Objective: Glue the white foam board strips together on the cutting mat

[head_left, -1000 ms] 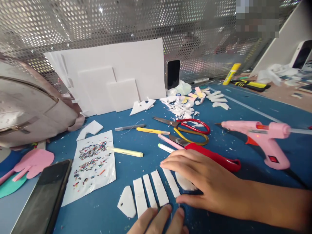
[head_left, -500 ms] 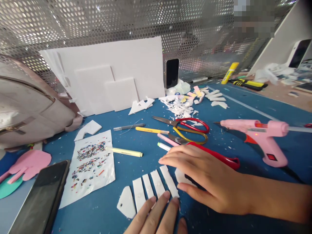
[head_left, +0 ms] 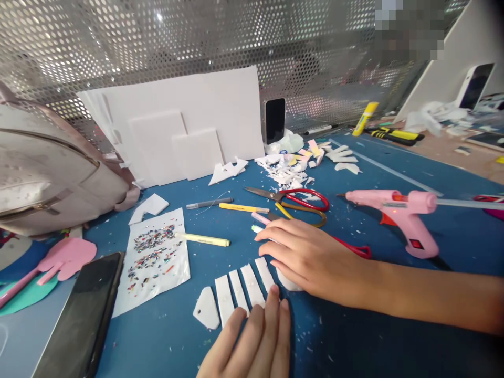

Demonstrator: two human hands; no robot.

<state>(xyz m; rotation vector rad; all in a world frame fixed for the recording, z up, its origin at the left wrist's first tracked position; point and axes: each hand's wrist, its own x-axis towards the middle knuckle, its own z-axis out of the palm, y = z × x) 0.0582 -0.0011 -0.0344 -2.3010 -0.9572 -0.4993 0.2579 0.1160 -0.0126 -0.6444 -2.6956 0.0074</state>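
Several white foam strips (head_left: pixel 224 297) lie side by side on the blue mat. To their left is a pointed white foam piece (head_left: pixel 207 308) with a small hole. My left hand (head_left: pixel 252 346) rests over the near ends of the strips, fingers stretched, one fingertip at the rightmost strip (head_left: pixel 264 271). My right hand (head_left: pixel 315 260) lies palm down just right of the strips, its fingers extended and apart. Partly under it is another white foam piece (head_left: pixel 289 282). Scissors with red and yellow handles (head_left: pixel 303 199) and several markers (head_left: pixel 244 207) lie beyond my right hand, which partly covers some of them.
A pink glue gun (head_left: pixel 394 202) lies right. Left are a sheet with small coloured gems (head_left: pixel 183 270), a phone (head_left: pixel 81 315) and a bag (head_left: pixel 59 173). White boards (head_left: pixel 232 94) lean on the perforated metal behind. Foam scraps (head_left: pixel 285 170) are piled at the back.
My left hand's fingers have bent more and drawn closer together, shifting slightly right along the strips. My right hand has moved slightly away from me. The view has shifted slightly.
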